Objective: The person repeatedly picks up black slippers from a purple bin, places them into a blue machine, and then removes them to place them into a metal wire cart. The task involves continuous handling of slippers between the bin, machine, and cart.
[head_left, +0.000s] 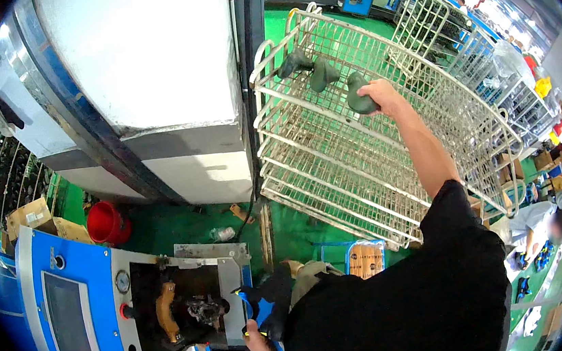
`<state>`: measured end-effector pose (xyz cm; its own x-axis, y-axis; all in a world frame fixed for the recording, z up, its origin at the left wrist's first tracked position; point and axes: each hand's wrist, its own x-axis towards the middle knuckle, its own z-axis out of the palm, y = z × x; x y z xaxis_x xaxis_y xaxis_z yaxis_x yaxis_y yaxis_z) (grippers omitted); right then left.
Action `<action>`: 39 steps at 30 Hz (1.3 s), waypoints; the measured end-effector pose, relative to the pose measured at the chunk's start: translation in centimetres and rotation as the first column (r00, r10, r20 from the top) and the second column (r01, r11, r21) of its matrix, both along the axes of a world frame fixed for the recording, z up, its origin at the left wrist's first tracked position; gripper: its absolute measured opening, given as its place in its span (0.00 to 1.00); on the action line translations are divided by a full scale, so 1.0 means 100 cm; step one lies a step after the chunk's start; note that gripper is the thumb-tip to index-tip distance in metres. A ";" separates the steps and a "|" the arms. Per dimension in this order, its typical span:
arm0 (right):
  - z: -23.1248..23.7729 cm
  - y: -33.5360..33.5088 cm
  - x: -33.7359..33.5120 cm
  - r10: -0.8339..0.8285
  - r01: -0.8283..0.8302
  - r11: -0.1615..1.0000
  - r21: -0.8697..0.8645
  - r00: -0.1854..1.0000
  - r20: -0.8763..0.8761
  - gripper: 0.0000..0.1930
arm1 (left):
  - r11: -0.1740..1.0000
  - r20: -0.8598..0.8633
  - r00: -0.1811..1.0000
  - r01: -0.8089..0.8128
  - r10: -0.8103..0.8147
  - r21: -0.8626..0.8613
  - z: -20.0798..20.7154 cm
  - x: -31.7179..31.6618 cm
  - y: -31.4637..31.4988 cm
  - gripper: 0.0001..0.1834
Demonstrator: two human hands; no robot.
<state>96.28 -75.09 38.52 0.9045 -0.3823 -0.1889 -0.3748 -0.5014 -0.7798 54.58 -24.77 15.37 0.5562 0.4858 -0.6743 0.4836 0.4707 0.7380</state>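
My right hand (382,96) reaches out to the top shelf of a wire rack (394,143). Its fingers are closed round a dark green shoe-last-shaped piece (359,93). Left of that piece, two similar dark pieces, a near one (323,75) and a farther one (294,63), lie on the same shelf. Low in the view, my left hand (261,347) grips the edge of a black-and-blue shoe upper (262,306) with yellow trim. That upper is beside the open front of a blue machine (92,298); part of it is hidden against my body.
Inside the machine are a curved tan pad (167,313) and a metal mechanism (207,310). A red bucket (108,223) stands behind it. A large white cabinet (146,66) rises left of the rack. At the right, another person (540,227) works at a bench.
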 end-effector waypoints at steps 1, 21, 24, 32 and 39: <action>-0.008 -0.005 0.017 -0.021 0.020 0.998 0.060 0.999 0.024 0.29 | 0.998 -0.016 1.000 0.026 -0.025 0.053 0.000 0.004 -0.002 0.34; -0.095 0.522 -0.241 0.803 -0.877 0.130 -0.463 -0.181 0.568 0.21 | 0.464 -0.220 0.542 -0.367 0.811 0.806 -0.126 -0.449 0.141 0.19; -0.078 0.639 -0.298 0.526 -0.698 0.092 -0.710 -0.571 0.630 0.21 | 0.400 -0.421 0.230 0.133 0.877 0.907 -0.175 -0.435 0.138 0.19; -0.151 0.734 -0.315 0.498 -0.275 0.592 -0.758 -0.614 0.612 0.27 | 0.464 -0.053 0.607 -0.544 0.793 0.699 -0.187 -0.321 0.380 0.49; -0.155 0.744 -0.311 0.436 -0.245 0.631 -0.736 -0.673 0.598 0.29 | 0.430 -0.310 0.312 -0.471 0.898 0.770 -0.259 -0.322 0.494 0.34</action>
<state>65.22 -0.73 23.04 -0.3833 0.2743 0.8820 0.9193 0.0209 0.3930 22.34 24.64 -10.49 -0.6116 0.7717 -0.1746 0.5377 0.5673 0.6237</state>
